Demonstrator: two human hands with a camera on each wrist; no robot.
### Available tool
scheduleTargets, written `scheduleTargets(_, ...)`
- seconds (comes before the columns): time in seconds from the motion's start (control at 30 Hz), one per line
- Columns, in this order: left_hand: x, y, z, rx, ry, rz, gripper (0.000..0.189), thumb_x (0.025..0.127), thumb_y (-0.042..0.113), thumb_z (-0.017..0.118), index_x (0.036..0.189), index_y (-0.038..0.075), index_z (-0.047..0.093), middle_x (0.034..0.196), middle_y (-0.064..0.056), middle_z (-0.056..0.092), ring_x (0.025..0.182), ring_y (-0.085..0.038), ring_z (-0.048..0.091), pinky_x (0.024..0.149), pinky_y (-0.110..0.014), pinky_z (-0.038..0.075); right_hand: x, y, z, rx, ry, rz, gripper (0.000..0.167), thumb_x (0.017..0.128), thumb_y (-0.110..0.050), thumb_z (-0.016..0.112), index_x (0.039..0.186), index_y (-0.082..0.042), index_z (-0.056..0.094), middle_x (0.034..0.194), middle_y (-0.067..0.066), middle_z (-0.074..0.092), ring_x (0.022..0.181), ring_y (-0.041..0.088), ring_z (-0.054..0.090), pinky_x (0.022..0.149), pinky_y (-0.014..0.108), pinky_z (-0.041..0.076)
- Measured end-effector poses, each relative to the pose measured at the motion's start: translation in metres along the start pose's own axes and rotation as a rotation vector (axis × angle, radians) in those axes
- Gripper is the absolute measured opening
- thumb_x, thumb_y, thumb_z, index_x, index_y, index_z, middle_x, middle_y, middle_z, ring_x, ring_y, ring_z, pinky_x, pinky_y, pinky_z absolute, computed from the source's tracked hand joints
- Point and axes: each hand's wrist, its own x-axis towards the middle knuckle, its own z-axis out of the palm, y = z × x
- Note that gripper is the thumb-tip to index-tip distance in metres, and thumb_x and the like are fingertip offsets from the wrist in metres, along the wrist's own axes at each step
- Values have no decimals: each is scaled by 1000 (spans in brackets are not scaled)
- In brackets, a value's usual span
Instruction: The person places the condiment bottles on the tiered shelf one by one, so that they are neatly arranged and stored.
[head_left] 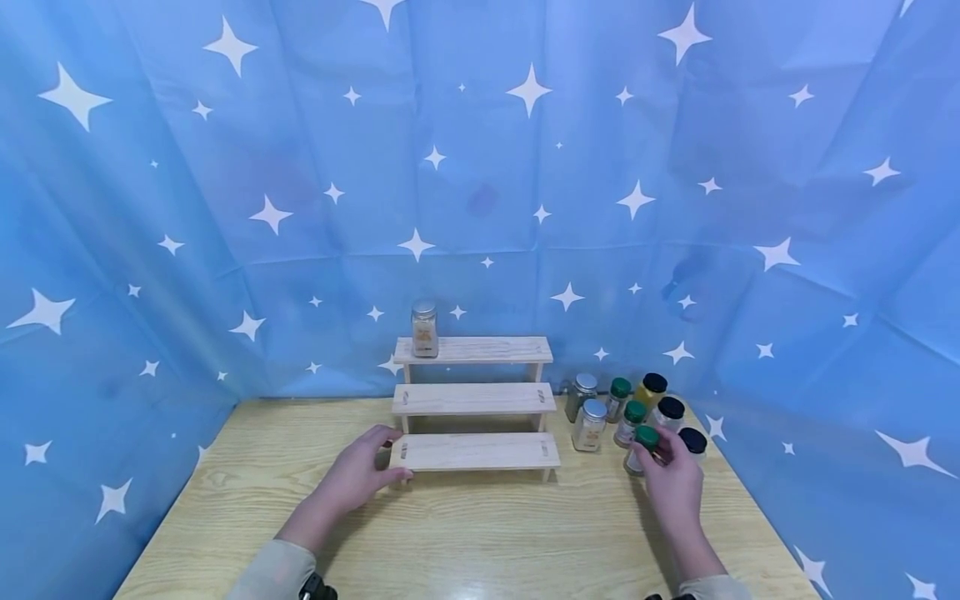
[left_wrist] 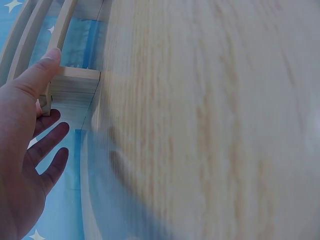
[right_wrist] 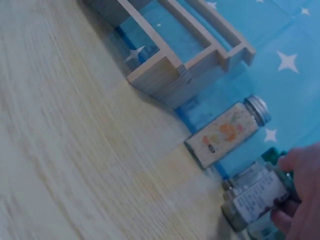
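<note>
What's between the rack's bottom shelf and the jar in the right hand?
The front silver-lidded jar stands between the bottom shelf and the green-lidded jar in the right hand; head and right wrist views show it.

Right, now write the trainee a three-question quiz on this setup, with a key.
1. What colour is the lid on the jar in the right hand: A black, B green, C silver?
2. True or false: the left hand grips the top tier.
3. How many jars stand on the wooden rack?

Key:
1. B, green.
2. False; the left hand grips the lowest tier.
3. One: a silver-lidded jar on the top tier.
</note>
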Motion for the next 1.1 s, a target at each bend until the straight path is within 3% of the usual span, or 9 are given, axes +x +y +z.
scheduleTargets(0.3,0,-2,1,-11,-3,-6,73,91,44,92,150,10,65,148,-5,66,133,-32,66,113,-55,55,1,-17,7,38,56,-83,42,105,-18,80,143,-5,67,129,18,73,114,20,66,83,1,50)
scheduleTargets(0.5,-1,-3,2,-11,0,-3,73,91,44,92,150,10,65,148,-5,66,133,-33,66,113,-55,55,7,-39,14,76,37,-159,40,104,-22,81,140,-9,69,127,14,74,108,7,65,85,4,52)
scheduleTargets(0.77,0,-2,1,-14,3,-1,74,91,43,92,150,9,64,148,-6,66,133,-33,67,113,-55,55,21,-81,26,119,-32,-224,39,103,-23,83,138,-9,71,121,14,76,102,7,67,80,9,56)
scheduleTargets(1.1,-1,-1,0,-15,3,5,74,92,44,91,151,10,64,149,-4,66,133,-32,67,113,-54,55,39,-139,45,170,-118,-311,42,102,-22,85,139,-8,70,121,12,76,109,23,71,82,12,58)
